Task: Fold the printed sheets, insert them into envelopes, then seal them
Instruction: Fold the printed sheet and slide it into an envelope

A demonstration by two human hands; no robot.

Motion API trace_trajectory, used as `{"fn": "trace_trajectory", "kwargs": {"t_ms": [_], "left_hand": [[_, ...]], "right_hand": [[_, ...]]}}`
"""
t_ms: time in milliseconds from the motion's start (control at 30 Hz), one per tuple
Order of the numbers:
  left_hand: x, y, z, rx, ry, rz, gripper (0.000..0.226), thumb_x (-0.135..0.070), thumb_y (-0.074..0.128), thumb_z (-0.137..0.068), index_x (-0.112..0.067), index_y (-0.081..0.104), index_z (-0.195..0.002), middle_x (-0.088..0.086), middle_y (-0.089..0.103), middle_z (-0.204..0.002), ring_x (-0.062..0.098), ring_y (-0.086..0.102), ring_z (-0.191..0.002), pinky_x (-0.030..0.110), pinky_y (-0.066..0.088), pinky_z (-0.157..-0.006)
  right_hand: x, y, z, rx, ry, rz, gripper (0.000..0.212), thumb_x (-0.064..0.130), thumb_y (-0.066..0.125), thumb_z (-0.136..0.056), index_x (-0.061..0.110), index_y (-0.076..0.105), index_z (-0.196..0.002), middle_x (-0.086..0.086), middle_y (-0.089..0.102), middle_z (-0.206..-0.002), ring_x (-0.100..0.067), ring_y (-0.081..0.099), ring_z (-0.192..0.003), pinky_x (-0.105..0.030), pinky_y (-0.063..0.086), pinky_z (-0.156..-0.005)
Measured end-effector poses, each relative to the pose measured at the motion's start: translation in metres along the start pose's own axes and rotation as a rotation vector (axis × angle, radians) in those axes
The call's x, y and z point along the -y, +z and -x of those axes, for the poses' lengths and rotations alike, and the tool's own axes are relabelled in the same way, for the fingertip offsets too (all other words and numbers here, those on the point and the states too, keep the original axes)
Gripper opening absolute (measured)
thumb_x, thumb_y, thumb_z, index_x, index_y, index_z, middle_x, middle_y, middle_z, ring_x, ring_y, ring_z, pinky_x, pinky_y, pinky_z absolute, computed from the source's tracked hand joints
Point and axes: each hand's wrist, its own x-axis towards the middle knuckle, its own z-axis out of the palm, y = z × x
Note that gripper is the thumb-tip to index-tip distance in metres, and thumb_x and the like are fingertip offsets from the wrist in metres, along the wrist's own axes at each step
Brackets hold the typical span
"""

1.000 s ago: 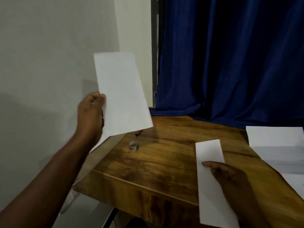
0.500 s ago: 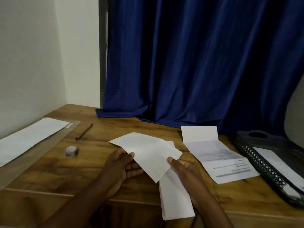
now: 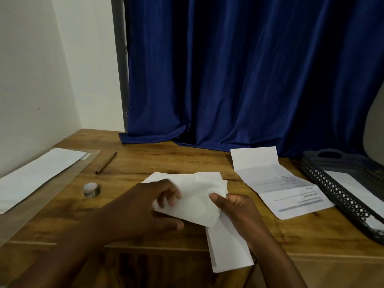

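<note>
A white envelope (image 3: 195, 196) lies at an angle on the wooden table (image 3: 145, 163), held between both hands. My left hand (image 3: 153, 206) grips its left end with fingers curled over it. My right hand (image 3: 234, 206) pinches its right end with the thumb on top. Under the envelope a folded white sheet (image 3: 226, 250) reaches to the table's front edge. To the right a printed sheet (image 3: 278, 183) lies unfolded with crease lines, its top panel standing up.
A pile of white envelopes (image 3: 35, 177) rests on clear plastic at the left. A brown pencil (image 3: 106, 163) and a small tape roll (image 3: 91, 190) lie left of my hands. A dark mesh tray (image 3: 324, 179) holding paper stands at the right. A blue curtain (image 3: 249, 80) hangs behind.
My left hand brought the envelope from the air at the left down to the table, over the folded sheet. My right hand left the sheet and took the envelope's right end. The view swung right.
</note>
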Motion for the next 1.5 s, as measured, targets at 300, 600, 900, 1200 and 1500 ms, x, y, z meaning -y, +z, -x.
{"fn": "trace_trajectory", "kwargs": {"t_ms": [300,600,900,1200,1500], "left_hand": [[-0.023,0.04,-0.062,0.059,0.348,-0.151,0.126,-0.078,0.08,-0.06,-0.056,0.001,-0.154,-0.041,-0.003,-0.158,-0.011,0.0,-0.147,0.025,0.007,-0.118],[-0.007,0.062,-0.074,-0.064,0.351,-0.035,0.114,-0.076,0.081,-0.062,-0.053,0.014,-0.152,-0.033,0.021,-0.152,-0.008,0.025,-0.139,0.034,0.039,-0.113],[-0.002,0.063,-0.07,-0.193,0.38,0.036,0.109,-0.075,0.081,-0.061,-0.062,0.014,-0.145,-0.041,0.02,-0.147,-0.006,0.031,-0.136,0.028,0.039,-0.108],[-0.006,0.066,-0.067,-0.152,0.459,-0.277,0.11,-0.086,0.069,-0.065,-0.05,0.015,-0.154,-0.03,0.017,-0.154,-0.015,0.011,-0.138,0.016,0.007,-0.113],[-0.003,0.066,-0.068,-0.222,0.387,-0.139,0.118,-0.077,0.075,-0.065,-0.06,-0.005,-0.149,-0.035,0.012,-0.156,-0.013,0.017,-0.14,0.021,0.021,-0.113]], "right_hand": [[-0.002,0.005,0.003,-0.004,-0.031,-0.023,0.053,0.064,0.082,-0.065,0.021,0.058,-0.048,0.0,0.061,-0.053,-0.008,0.055,-0.048,-0.018,0.043,-0.048],[0.001,0.005,0.006,0.039,-0.023,-0.044,0.033,0.051,0.075,-0.077,0.022,0.074,-0.062,-0.003,0.075,-0.073,-0.015,0.068,-0.065,-0.026,0.052,-0.063],[0.003,-0.003,0.009,0.092,0.004,-0.08,0.024,0.042,0.074,-0.086,0.02,0.082,-0.09,-0.008,0.079,-0.095,-0.026,0.076,-0.085,-0.035,0.061,-0.075],[0.004,0.005,0.005,0.014,0.031,-0.08,0.039,0.053,0.066,-0.073,0.017,0.08,-0.076,-0.007,0.078,-0.08,-0.016,0.073,-0.067,-0.018,0.054,-0.06],[0.002,0.008,0.001,-0.055,0.032,-0.054,0.065,0.067,0.067,-0.07,0.002,0.072,-0.075,-0.016,0.074,-0.077,-0.018,0.067,-0.064,-0.018,0.049,-0.057]]}}
